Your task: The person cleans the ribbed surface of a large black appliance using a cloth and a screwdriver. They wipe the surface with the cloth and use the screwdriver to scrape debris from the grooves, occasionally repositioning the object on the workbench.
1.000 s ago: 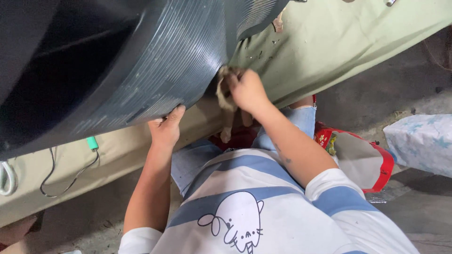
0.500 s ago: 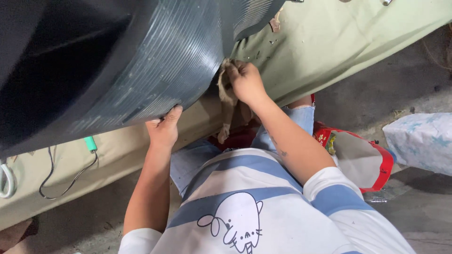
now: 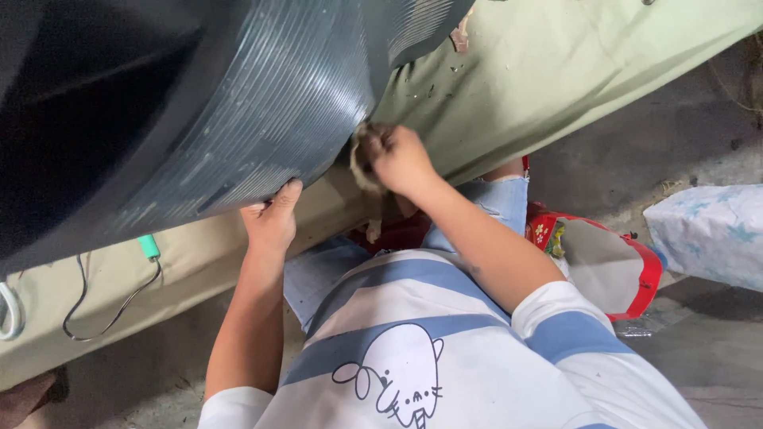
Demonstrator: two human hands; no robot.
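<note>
A white short-sleeved shirt (image 3: 477, 373) with blue stripes and a cartoon drawing, worn over light blue jeans (image 3: 493, 202).

floor (image 3: 699, 373): grey concrete, dusty | backdrop: pale green tarp (image 3: 572, 87) w/ debris specks | red bag (image 3: 628, 262) & white-blue sack (image 3: 707, 234) on floor at right | cable (image 3: 111, 306) left | light: dim, even

From my remote seat I see a rough workshop or yard: a bare concrete floor (image 3: 699, 349), a huge dark ribbed pipe (image 3: 238, 127) lying on a dusty olive tarp (image 3: 572, 87), a loose cable (image 3: 111, 310), and a red bag (image 3: 612, 262) beside a pale sack (image 3: 707, 230).
</note>
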